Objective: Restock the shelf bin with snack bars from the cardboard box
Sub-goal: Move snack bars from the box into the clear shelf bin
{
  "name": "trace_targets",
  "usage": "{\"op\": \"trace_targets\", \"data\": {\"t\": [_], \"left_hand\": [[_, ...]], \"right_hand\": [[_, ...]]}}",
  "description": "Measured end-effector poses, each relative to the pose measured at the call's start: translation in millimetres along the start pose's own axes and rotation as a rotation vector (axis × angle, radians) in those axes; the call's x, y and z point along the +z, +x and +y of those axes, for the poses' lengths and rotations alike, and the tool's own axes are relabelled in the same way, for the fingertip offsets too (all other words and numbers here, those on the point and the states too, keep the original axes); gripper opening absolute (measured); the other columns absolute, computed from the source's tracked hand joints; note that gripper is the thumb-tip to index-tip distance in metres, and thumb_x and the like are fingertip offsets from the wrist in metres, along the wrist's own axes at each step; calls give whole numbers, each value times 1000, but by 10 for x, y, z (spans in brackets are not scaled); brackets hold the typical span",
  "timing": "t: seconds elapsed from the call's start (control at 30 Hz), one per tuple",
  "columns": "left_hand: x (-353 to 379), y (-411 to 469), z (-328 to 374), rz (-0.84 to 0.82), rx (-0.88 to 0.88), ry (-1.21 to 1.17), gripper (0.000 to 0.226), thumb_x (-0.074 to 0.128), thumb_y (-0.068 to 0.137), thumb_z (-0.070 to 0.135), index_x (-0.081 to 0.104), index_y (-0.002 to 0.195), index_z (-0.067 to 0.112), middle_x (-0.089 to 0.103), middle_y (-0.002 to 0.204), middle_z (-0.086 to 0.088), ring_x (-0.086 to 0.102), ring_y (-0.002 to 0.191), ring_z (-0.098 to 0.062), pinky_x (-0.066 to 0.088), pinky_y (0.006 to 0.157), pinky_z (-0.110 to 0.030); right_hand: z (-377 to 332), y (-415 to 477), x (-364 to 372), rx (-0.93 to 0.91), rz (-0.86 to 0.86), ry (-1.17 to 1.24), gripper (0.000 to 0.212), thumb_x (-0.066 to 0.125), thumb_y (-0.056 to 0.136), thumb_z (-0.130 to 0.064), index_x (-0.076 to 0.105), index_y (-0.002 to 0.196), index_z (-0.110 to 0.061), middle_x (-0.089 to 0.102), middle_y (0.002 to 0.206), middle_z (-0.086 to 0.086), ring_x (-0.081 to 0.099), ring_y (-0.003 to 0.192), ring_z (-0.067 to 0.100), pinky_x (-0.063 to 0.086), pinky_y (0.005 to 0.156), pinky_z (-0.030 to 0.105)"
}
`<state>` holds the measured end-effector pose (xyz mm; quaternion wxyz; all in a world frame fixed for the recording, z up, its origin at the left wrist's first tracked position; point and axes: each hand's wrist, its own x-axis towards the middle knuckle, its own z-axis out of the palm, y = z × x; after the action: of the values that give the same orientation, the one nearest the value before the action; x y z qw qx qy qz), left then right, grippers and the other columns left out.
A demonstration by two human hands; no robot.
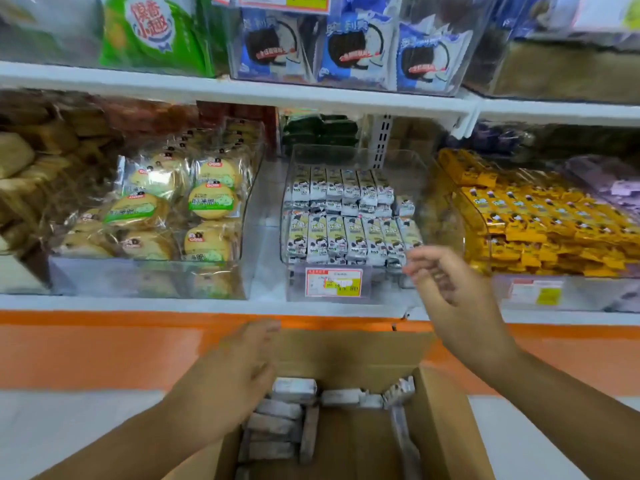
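Two hands, empty, fingers loose: left hand at left rim of cardboard box, right hand raised above box. Stock of snack bars inside box; shelf bin beyond box. Likely risk: hasty reach topples stacked rows.

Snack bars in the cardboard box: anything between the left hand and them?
Nothing visible. The left hand hangs over the left edge of the open brown cardboard box, right by the pale-wrapped snack bars. The raised far flap sits beyond them.
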<state>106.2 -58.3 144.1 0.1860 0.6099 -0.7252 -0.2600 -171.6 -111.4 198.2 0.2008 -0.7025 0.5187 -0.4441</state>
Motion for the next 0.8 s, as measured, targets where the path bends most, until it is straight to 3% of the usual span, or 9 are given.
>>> {"op": "trace_targets", "data": {"t": [0.1,0.2,0.27,0.43,0.63,0.8], "left_hand": [[439,-35,-255,-113,-13,141,52,52,94,26,38,143,31,54,136,7,60,115,-12,46,97,-29],[924,-43,-513,-153,-84,66,52,54,95,22,39,145,24,50,141,0,54,123,-18,43,102,-31],[1224,-74,-674,-166,-178,-17,53,56,96,19,38,145,18,45,146,-7,48,130,-23,39,107,-35],[1715,-57,-939,-198,-353,-87,63,58,93,13,33,150,16,32,155,-7,30,143,-22,24,115,-28],[2036,154,-1250,-139,-470,-77,66,62,91,10,31,149,12,28,157,-10,23,146,-26,15,118,-30],[2209,223,-1477,-163,-522,-101,68,60,93,10,28,152,14,18,162,-7,11,150,-24,10,120,-31]], "right_hand": [[383,-406,219,183,-180,-53,35,49,93,-5,54,98,-39,63,97,-13,58,86,-1,44,70,12],[839,-713,505,369,-308,-116,30,50,93,-9,57,100,-37,64,94,-9,59,80,3,44,70,23],[1075,-890,723,478,-385,-131,26,51,93,-10,60,110,-27,64,97,-6,62,91,11,48,76,27],[1415,-1209,1378,603,-637,-155,37,52,94,-14,50,131,-16,60,120,7,58,106,20,40,80,21],[1733,-1245,2103,422,-699,-215,62,55,92,-23,29,148,-24,38,145,5,36,133,26,34,107,37],[1897,-1249,2468,306,-656,-344,63,64,86,-23,38,143,-21,40,135,7,43,122,29,43,100,42]]}}
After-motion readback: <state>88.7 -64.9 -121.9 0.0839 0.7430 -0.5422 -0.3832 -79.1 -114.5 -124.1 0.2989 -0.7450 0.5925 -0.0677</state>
